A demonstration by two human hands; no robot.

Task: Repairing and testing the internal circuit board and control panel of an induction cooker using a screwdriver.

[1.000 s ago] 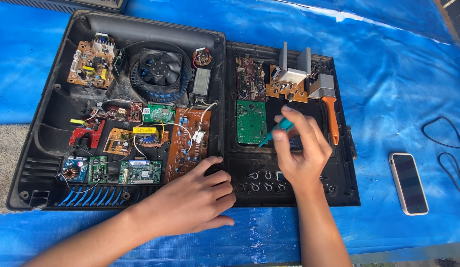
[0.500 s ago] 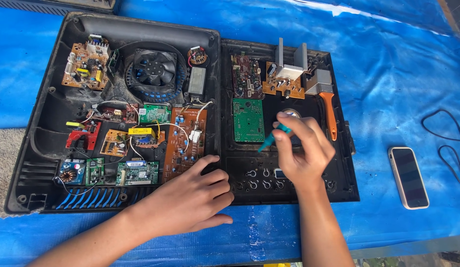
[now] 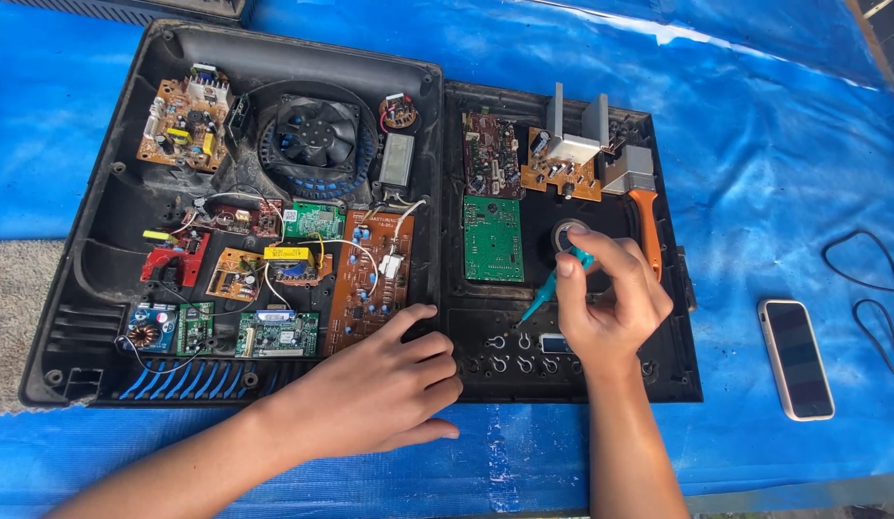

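Left of the grip, the left hand [image 3: 375, 394] lies flat, fingers spread, bracing the open black casing [image 3: 120, 221] near the orange circuit board [image 3: 370, 279]. Rightward, the right hand [image 3: 610, 303] pinches a teal screwdriver [image 3: 553, 288], tip down on the panel; a slip could gouge the green board [image 3: 492, 238] just beside it.

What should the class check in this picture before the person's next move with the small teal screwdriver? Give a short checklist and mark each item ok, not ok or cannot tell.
1. Right hand grips the teal screwdriver: ok.
2. Screwdriver tip seated in a screw on the right black panel: cannot tell, too small.
3. Left hand rests flat on the casing's lower edge, steadying it: ok.
4. Left fingers clear of the orange circuit board: not ok, one fingertip lies at its lower edge.
5. Phone lies apart from the casing on the blue sheet: ok.
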